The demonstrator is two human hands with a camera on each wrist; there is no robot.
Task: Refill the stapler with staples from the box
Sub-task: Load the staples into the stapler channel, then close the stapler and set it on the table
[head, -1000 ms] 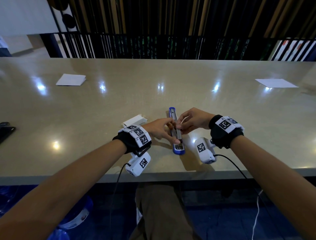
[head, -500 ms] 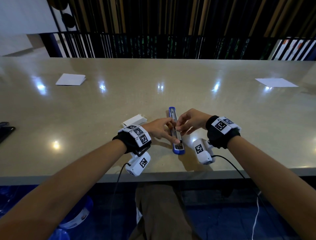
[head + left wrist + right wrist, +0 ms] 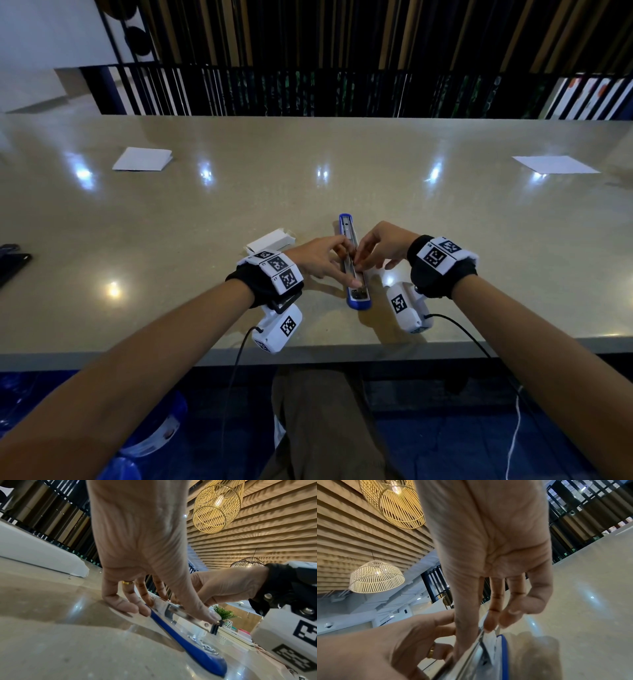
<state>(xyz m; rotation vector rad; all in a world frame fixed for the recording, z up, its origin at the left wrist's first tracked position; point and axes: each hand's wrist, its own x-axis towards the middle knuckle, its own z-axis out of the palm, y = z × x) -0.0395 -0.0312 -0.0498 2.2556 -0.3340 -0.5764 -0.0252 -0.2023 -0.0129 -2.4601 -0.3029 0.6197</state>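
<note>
A blue stapler [image 3: 358, 302] lies opened flat on the beige table [image 3: 445, 240], its metal magazine rail [image 3: 187, 615] facing up. My left hand [image 3: 322, 258] holds it from the left, thumb on top of the rail and fingers against the side [image 3: 137, 540]. My right hand [image 3: 380, 245] comes in from the right and pinches across the rail with thumb and fingertips [image 3: 488, 534]. Whether a staple strip lies under those fingertips is hidden. The white staple box [image 3: 270, 240] lies just left of my left wrist.
A folded white paper [image 3: 142, 159] lies far left on the table and a white sheet [image 3: 555, 164] far right. A dark object [image 3: 13, 263] sits at the left edge. The table's front edge [image 3: 342, 353] runs close below the wrists.
My right hand has shifted slightly left and down onto the rail, fingertips closing on it. The left hand and the stapler have stayed put.
</note>
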